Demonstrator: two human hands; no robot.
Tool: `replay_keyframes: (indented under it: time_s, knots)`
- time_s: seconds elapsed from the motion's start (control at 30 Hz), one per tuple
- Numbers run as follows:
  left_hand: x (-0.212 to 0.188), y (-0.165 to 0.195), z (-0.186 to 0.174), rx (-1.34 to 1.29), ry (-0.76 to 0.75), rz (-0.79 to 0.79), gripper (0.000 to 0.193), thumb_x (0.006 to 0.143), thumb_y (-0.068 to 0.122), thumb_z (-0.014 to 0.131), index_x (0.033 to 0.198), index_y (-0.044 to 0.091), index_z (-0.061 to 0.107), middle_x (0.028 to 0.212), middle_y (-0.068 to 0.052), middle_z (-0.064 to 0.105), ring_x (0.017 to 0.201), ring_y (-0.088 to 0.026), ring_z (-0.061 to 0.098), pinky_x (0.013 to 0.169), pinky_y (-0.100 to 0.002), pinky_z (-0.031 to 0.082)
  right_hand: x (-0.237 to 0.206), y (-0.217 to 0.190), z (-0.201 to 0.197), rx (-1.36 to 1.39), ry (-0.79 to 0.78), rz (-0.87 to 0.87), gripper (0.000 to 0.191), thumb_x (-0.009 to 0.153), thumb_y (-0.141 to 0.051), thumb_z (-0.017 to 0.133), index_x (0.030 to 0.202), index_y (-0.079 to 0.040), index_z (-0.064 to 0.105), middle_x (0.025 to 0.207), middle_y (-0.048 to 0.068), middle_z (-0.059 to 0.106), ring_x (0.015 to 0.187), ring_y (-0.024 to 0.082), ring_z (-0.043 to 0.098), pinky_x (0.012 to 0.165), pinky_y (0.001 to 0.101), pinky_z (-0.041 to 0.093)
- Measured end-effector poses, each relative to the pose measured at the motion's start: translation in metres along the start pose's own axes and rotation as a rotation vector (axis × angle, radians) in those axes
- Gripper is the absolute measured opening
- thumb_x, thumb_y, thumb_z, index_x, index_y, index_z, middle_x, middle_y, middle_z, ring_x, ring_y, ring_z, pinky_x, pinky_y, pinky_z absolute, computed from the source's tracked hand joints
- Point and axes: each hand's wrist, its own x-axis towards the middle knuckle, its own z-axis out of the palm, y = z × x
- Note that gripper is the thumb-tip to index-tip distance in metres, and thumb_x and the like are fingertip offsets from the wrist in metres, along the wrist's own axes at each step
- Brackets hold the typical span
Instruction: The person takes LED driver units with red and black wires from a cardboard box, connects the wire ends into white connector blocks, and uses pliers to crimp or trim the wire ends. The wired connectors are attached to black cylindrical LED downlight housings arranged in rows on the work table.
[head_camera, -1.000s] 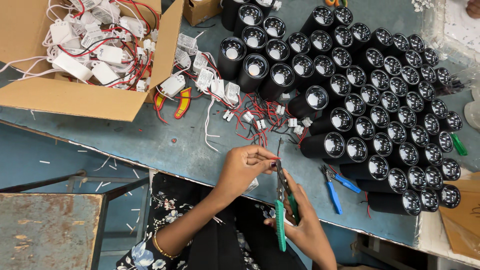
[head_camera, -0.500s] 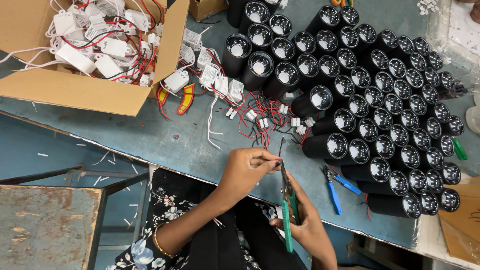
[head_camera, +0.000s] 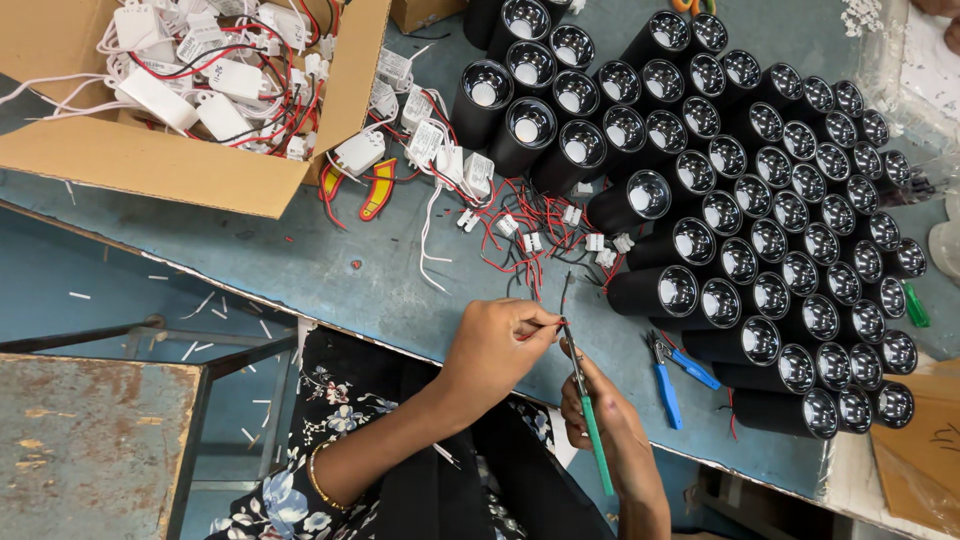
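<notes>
Left hand (head_camera: 497, 345) pinches a thin wire (head_camera: 562, 300) at the tabletop (head_camera: 300, 270) edge while right hand (head_camera: 600, 410) grips green-handled pliers (head_camera: 590, 415) against it; loose wired connectors (head_camera: 530, 235) lie beyond, lamps (head_camera: 760, 200) further right.

Black lamp cylinders (head_camera: 760, 200) block right; cardboard box (head_camera: 150, 160) left; bare table (head_camera: 300, 270) between.

Green-handled wire stripper (head_camera: 590, 415), upright between the right fingers; a thin wire (head_camera: 548, 322) pinched in the left fingers meets its tip.
</notes>
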Motion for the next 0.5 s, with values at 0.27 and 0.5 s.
replay_keyframes:
  time_s: [0.27, 0.5]
  knots:
    - [-0.006, 0.008, -0.004, 0.154, 0.063, 0.175, 0.012, 0.087, 0.007, 0.070, 0.096, 0.001, 0.075, 0.085, -0.013, 0.075, 0.075, -0.025, 0.073, 0.065, -0.033, 0.057, 0.002, -0.012, 0.013, -0.172, -0.063, -0.064, 0.102, 0.073, -0.027, 0.075, 0.160, 0.003, 0.031, 0.092, 0.004, 0.042, 0.079, 0.014, 0.042, 0.065, 0.0264, 0.040]
    - [-0.006, 0.012, -0.005, 0.154, 0.045, 0.160, 0.011, 0.087, 0.006, 0.071, 0.097, 0.001, 0.074, 0.085, -0.013, 0.074, 0.074, -0.025, 0.073, 0.065, -0.034, 0.056, 0.004, -0.009, 0.015, -0.248, -0.001, -0.083, 0.091, 0.076, -0.017, 0.071, 0.158, 0.004, 0.037, 0.085, 0.002, 0.042, 0.076, 0.013, 0.042, 0.064, 0.0250, 0.038]
